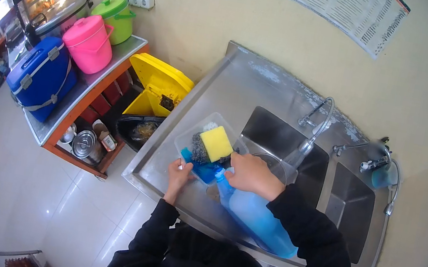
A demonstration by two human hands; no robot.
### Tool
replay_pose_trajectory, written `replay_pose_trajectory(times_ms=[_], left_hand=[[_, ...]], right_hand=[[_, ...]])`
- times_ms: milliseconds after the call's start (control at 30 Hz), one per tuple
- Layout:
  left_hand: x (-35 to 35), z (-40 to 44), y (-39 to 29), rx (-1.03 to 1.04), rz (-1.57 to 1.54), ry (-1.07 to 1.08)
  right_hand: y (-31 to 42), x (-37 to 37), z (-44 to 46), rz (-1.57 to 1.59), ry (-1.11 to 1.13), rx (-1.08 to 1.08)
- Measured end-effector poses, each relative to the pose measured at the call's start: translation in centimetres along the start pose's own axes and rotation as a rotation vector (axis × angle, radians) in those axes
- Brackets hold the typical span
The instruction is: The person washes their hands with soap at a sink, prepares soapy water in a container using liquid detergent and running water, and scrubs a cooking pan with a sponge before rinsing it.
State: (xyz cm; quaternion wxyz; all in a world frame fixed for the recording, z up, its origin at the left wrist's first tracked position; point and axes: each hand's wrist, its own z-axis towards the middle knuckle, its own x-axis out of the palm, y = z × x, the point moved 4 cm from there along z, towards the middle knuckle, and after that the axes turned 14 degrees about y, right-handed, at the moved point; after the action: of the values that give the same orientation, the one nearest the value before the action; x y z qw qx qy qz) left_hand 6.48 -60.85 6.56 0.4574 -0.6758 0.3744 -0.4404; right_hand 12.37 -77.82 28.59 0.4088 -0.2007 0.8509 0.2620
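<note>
My right hand (253, 176) is closed round the neck end of a large plastic bottle (264, 222) of blue liquid, which lies tilted with its mouth at a clear plastic container (187, 131). My left hand (178, 178) pinches the near-left corner of that container. Inside the container are a yellow sponge (216, 143), a grey scouring pad (199, 151) and a pool of blue liquid (206, 173). My right fingers partly hide the container's right side and the bottle's neck.
A steel counter (189, 95) holds a left sink basin (271, 132) and a right basin (348, 214), with a curved tap (327, 116) behind. A clear round vessel (287, 172) is beyond my right hand. On the left are an open yellow bin (164, 73) and a table with pink (89, 46) and green buckets (117, 19).
</note>
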Motion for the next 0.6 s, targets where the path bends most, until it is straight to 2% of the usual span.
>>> replay_pose_trajectory(times_ms=[167,600], left_hand=[[0.0,0.0,0.3,-0.035,0.08,0.017],[3.1,-1.8,-1.2,-0.108,-0.059,0.188]], right_hand=[[-0.4,-0.1,-1.1,0.017,-0.05,-0.039],[-2.3,-1.1,-9.1,0.199,-0.296,-0.099]])
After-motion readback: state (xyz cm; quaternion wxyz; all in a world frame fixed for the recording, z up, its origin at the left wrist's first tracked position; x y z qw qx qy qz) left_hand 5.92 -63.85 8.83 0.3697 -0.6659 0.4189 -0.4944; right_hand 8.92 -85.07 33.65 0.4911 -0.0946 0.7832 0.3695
